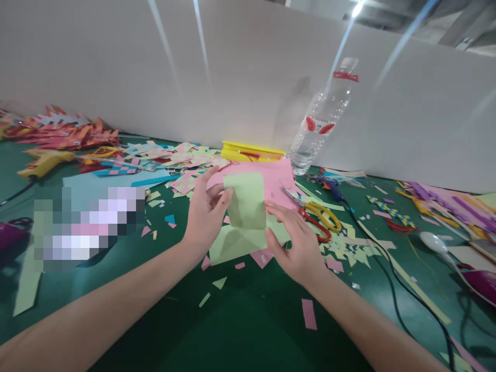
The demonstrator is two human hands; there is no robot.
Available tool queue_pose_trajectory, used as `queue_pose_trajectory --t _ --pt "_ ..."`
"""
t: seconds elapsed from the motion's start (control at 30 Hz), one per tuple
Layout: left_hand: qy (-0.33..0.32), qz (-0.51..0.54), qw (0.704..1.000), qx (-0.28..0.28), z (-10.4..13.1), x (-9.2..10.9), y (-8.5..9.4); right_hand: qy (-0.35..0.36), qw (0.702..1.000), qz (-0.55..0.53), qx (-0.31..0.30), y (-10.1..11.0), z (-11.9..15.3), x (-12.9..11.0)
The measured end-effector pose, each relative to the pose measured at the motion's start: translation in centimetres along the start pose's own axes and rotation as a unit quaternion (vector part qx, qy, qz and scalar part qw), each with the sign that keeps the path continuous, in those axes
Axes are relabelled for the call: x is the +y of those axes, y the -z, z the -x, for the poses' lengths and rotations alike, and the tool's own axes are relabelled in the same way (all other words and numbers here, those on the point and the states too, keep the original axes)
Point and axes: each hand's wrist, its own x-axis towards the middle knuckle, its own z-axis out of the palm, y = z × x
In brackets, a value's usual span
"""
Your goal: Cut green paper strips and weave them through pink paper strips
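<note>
While left hand holds green paper, red-white bottle label seems unreadable.

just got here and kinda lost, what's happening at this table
A person's left hand grips the edge of a small light green paper rectangle, while the right hand touches its other side. It is held over a larger pale green sheet and a pink sheet. Scissors with red and yellow handles lie beside the right hand, and paper scraps are scattered around on the green table.
</note>
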Motion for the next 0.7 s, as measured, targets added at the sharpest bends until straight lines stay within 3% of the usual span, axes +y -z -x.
queue_pose_trajectory --t 0.23,0.5,0.57,0.7 --pt "0.066 0.092 0.992 -0.051 2.0 1.8 -1.1 -0.147 0.985 -0.093 -0.024 -1.2 -1.7 -0.7" --pt "0.066 0.071 0.994 -0.040 1.7 0.8 -0.9 -0.262 0.913 -0.306 -0.067 -2.9 -2.2 -0.5" --pt "0.072 0.044 0.996 -0.041 1.4 0.4 -0.7 -0.282 0.881 -0.368 -0.094 -3.3 -2.0 -0.3" --pt "0.064 0.005 0.997 -0.052 1.0 -0.7 -0.4 -0.342 0.769 -0.516 -0.158 -3.6 -1.7 0.3"
